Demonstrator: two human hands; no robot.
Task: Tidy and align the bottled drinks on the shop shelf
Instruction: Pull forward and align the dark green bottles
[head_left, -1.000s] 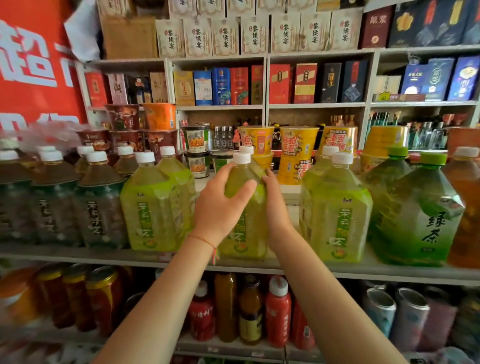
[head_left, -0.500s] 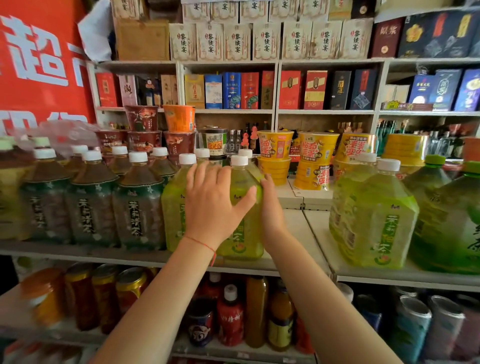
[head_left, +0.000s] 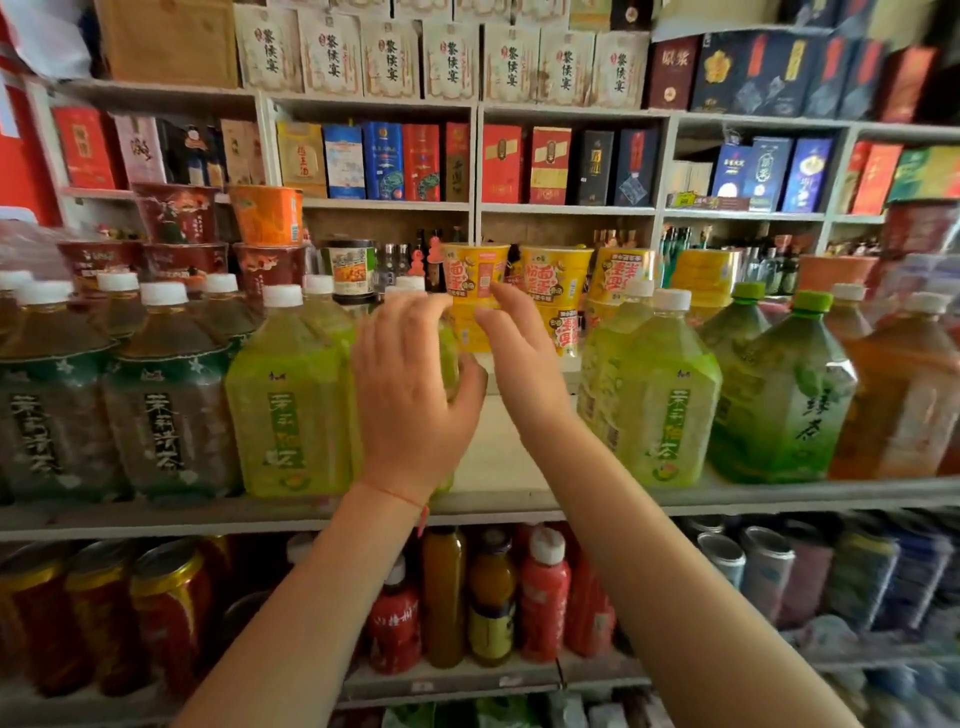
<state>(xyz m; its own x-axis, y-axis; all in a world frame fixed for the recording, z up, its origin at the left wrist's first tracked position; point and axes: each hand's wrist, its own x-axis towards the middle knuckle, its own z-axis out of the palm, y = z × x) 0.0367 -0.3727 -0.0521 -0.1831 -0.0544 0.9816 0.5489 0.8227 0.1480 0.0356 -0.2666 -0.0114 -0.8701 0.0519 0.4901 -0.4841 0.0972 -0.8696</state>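
Glossy clear-plastic bottles (head_left: 291, 405) – metal cans (head_left: 171, 597)

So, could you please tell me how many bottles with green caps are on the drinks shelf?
2. The front green-capped bottle stands right of centre on the shelf; the rear green-capped bottle is behind it, slightly left. Others may be hidden.
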